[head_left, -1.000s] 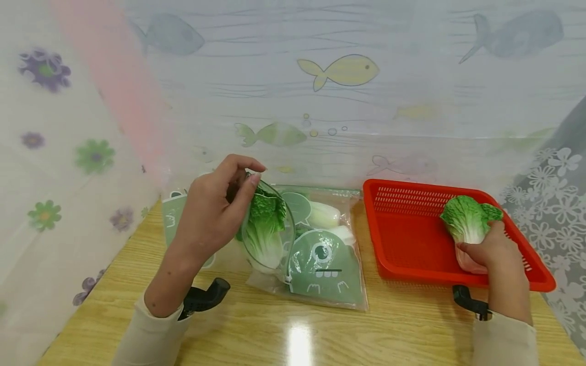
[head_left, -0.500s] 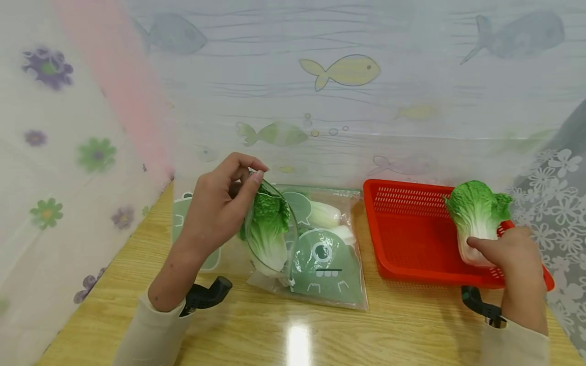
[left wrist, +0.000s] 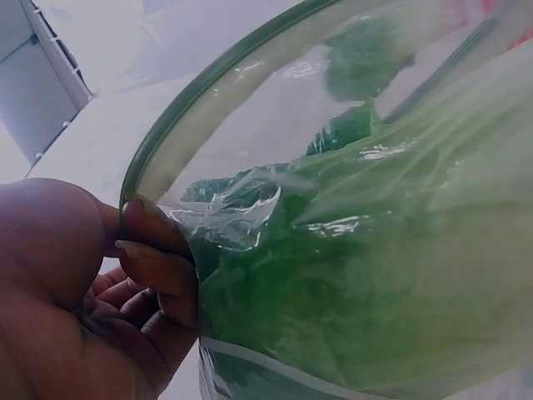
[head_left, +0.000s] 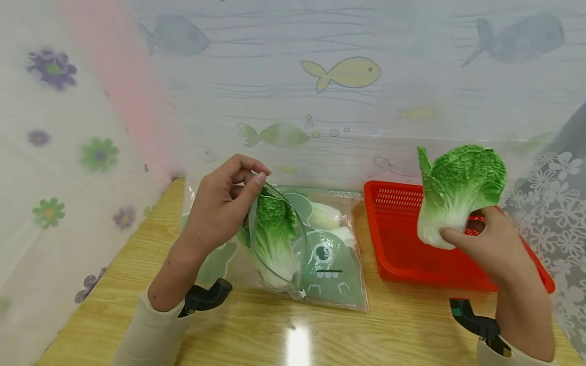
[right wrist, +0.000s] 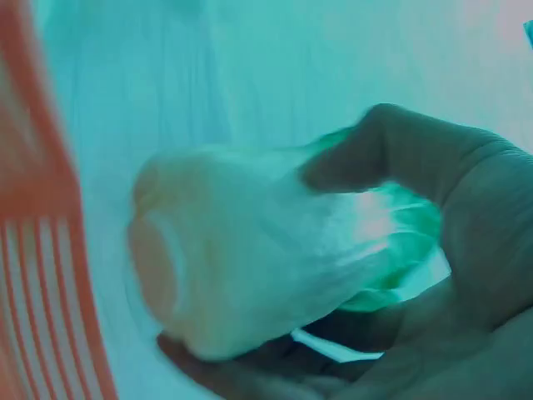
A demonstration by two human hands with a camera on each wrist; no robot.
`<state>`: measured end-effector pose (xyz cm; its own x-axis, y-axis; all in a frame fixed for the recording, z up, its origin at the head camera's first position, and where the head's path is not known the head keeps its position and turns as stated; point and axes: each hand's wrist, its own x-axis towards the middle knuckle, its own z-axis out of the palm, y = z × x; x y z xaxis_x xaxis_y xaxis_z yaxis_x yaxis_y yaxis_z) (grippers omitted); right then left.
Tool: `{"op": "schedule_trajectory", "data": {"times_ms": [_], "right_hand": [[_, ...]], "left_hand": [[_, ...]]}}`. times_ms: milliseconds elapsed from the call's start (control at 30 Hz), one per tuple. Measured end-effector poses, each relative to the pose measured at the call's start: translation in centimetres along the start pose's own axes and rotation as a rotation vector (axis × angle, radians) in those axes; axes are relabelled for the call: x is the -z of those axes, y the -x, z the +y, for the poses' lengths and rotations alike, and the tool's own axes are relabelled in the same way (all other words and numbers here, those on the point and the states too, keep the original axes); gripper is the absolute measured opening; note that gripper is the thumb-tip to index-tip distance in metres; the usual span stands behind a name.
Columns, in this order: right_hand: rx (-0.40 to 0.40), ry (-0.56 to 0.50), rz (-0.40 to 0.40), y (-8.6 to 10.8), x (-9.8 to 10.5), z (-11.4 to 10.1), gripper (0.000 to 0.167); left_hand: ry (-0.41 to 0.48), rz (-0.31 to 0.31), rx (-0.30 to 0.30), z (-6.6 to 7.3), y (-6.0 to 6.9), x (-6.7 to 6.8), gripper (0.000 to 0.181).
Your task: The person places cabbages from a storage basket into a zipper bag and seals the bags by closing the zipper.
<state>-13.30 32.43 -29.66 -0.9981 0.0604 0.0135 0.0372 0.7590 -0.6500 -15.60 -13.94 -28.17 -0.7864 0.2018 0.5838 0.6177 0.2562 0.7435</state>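
My left hand [head_left: 224, 208] pinches the rim of a clear zip bag [head_left: 299, 254] between thumb and fingers, and the mouth gapes in a loop. One cabbage [head_left: 274, 239] lies inside that bag, its leafy end toward the hand. In the left wrist view the bag's green rim [left wrist: 158, 133] runs from the fingertips up over the green leaves. My right hand [head_left: 499, 249] grips another cabbage [head_left: 458, 193] by its white base, leaves up, above the red basket. In the right wrist view the thumb lies across the white stalk [right wrist: 241, 250]; the fingers are around its underside.
The red plastic basket [head_left: 373, 229] stands on the right of the wooden table [head_left: 256, 330]. A second clear bag printed with a green monster [head_left: 329, 274] lies flat in the middle, pale vegetables [head_left: 325, 216] inside it. A fish-patterned curtain [head_left: 274, 76] hangs behind.
My right hand has lifted the cabbage up out of the basket and carried it slightly left. The left hand has stayed nearly still, while the held bag's mouth has shifted a little right.
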Motion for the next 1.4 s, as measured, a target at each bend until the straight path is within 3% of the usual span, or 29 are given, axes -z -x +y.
{"op": "schedule_trajectory", "data": {"times_ms": [233,400,500,667,900,1100,1233,1400], "right_hand": [[0.356,-0.408,-0.095,1.2,-6.2,-5.3,0.075],[0.520,-0.588,-0.187,2.0,-9.9,-7.7,0.068],[0.594,-0.604,-0.224,2.6,-11.8,-8.8,0.069],[0.607,-0.565,-0.247,3.3,-14.1,-9.9,0.082],[0.700,-0.621,-0.229,3.7,-14.8,-10.2,0.100],[0.724,-0.646,-0.259,3.4,-15.5,-10.3,0.102],[0.727,-0.618,-0.212,3.2,-15.8,-10.2,0.091],[0.787,-0.490,-0.083,2.8,-16.0,-10.1,0.083]], "left_hand": [[0.027,-0.002,0.022,0.1,0.0,-0.3,0.016],[0.028,-0.011,0.030,0.2,0.1,-0.6,0.015],[0.037,-0.013,0.033,0.2,0.2,-0.8,0.015],[0.064,0.006,0.034,0.3,0.4,-1.2,0.015],[0.087,0.053,0.045,0.5,0.4,-1.5,0.015],[0.138,0.019,0.048,0.7,0.5,-1.8,0.017],[0.162,-0.036,0.054,0.8,0.7,-2.1,0.016],[0.160,-0.073,0.042,0.8,0.8,-2.4,0.012]]}}
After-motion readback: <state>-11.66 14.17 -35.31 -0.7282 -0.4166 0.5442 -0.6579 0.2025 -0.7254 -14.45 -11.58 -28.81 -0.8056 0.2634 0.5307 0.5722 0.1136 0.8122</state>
